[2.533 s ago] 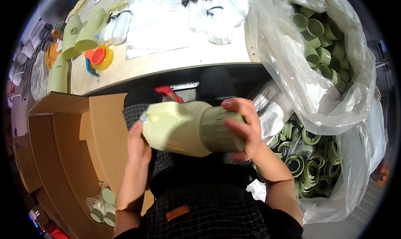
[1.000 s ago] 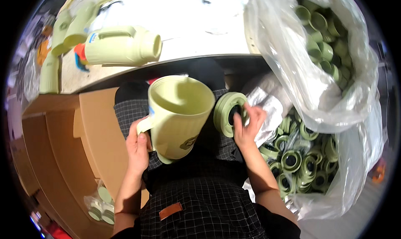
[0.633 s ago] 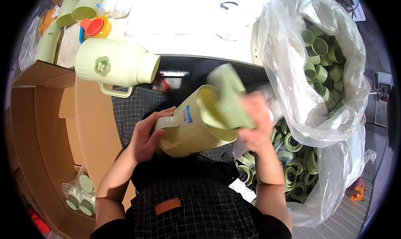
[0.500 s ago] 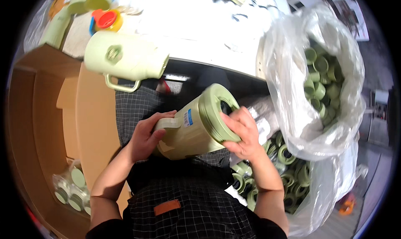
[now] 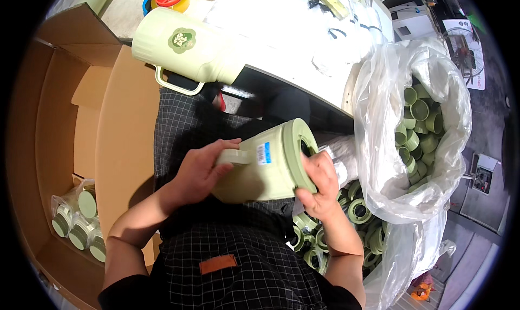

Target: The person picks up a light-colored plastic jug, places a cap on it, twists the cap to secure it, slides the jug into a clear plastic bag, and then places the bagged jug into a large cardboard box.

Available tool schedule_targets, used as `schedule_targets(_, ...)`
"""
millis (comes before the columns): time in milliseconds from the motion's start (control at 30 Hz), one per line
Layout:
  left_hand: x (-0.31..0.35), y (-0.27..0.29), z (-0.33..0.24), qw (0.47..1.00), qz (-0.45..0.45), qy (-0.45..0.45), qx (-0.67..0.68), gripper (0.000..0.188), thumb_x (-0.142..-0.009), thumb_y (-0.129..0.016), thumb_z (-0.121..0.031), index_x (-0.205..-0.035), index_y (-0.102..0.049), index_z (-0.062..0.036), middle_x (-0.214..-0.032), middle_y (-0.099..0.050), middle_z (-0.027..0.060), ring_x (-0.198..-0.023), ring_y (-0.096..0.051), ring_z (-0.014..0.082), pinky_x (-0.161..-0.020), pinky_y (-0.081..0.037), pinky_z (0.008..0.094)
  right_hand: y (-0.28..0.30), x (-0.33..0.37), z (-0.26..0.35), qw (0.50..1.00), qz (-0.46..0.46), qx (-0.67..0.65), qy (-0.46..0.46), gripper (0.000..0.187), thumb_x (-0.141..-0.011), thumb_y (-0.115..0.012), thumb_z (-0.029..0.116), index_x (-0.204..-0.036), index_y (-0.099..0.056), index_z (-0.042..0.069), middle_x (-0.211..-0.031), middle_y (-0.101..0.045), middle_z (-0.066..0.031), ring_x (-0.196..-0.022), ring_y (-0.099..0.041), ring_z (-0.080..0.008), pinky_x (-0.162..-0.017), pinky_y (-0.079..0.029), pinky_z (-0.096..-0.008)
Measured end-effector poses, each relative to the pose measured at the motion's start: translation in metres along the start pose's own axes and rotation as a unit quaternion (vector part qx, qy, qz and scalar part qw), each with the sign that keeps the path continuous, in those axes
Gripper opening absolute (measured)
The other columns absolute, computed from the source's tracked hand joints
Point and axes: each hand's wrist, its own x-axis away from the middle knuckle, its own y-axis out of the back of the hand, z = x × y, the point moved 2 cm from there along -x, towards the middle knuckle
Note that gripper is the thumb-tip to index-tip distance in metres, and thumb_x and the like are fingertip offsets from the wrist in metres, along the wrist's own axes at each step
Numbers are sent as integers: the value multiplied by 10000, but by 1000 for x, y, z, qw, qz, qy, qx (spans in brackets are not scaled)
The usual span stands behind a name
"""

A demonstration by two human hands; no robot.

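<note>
A pale green jug [image 5: 252, 174] with a blue-and-white sticker lies tilted over my lap, its top toward the right. My left hand [image 5: 196, 172] is closed around the jug's side handle [image 5: 234, 156]. My right hand [image 5: 320, 186] grips the darker green ring-shaped collar [image 5: 294, 142] at the jug's top, fingers inside its dark opening and thumb on the rim. The collar sits close against the body. A second jug [image 5: 157, 42], with a dark green badge, lies on its side at the table's near edge.
On the left stands an open cardboard box [image 5: 122, 131] with several bagged green-ended containers [image 5: 81, 231]. At the right, a clear plastic bag [image 5: 374, 163] holds small green cups [image 5: 420, 110]. Below it lie many green rings [image 5: 358, 211]. A tape roll [image 5: 174, 0] sits on the white table [image 5: 260, 36].
The collar now sits flusher on the jug, with its ridged edge no longer showing. My right hand has turned with it. The whole view has shifted a little.
</note>
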Motion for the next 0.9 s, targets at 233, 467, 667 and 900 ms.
schedule_targets(233, 10, -13, -10, 994, -33, -48, -92, 367, -943, -589, -159, -1259, -537, 20, -1363, -553, 255, -1162, -609, 420, -956, -519, 417, 22, -1, -13, 986, 62, -96, -121, 714, -1000, -370, 602, -1265, -616, -14, -958, -584, -117, -882, -528, -255, -846, -430, -399)
schedule_targets(467, 15, -19, -11, 994, -29, -54, -94, 440, -876, -676, -152, -1269, -541, -9, -1388, -537, 239, -1190, -592, 408, -962, -523, 411, 6, -20, -82, 914, 69, -253, -309, 798, -1029, -245, 597, -1154, -657, -76, -1013, -701, -176, -927, -660, -231, -882, -507, -355)
schedule_targets(667, 6, -6, -20, 991, 50, -47, -114, 478, -837, -690, -71, -1276, -508, -27, -1460, -479, 195, -1115, -634, 374, -898, -549, 407, 9, -44, -87, 900, 130, -244, -338, 798, -1024, -278, 600, -1189, -634, -94, -1061, -706, -212, -968, -685, -251, -887, -538, -377)
schedule_targets(900, 2, -6, -16, 989, 50, -44, -134, 506, -828, -689, -72, -1291, -492, -21, -1461, -474, 204, -1046, -660, 377, -871, -554, 396, -19, -46, -78, 909, 189, -245, -278, 837, -1022, -253, 631, -1028, -705, -74, -952, -728, -154, -898, -687, -214, -857, -531, -344)
